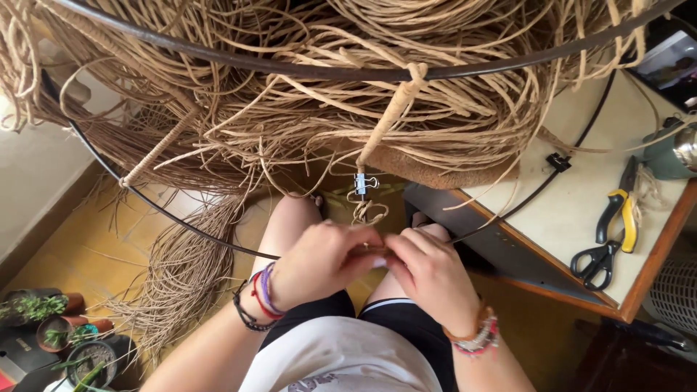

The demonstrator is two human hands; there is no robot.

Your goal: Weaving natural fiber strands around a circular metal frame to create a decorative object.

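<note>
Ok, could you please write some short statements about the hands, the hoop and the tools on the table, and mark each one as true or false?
1. Both hands meet at the black metal hoop above the person's lap. True: the left hand and the right hand pinch at the same spot on it.
2. A binder clip hangs on a wrapped cord above the hands. True.
3. The black scissors are held in the right hand. False: they lie on the table.
4. The pliers have red handles. False: the handles are yellow and black.
5. Potted plants stand on the floor at the person's left. True.
</note>
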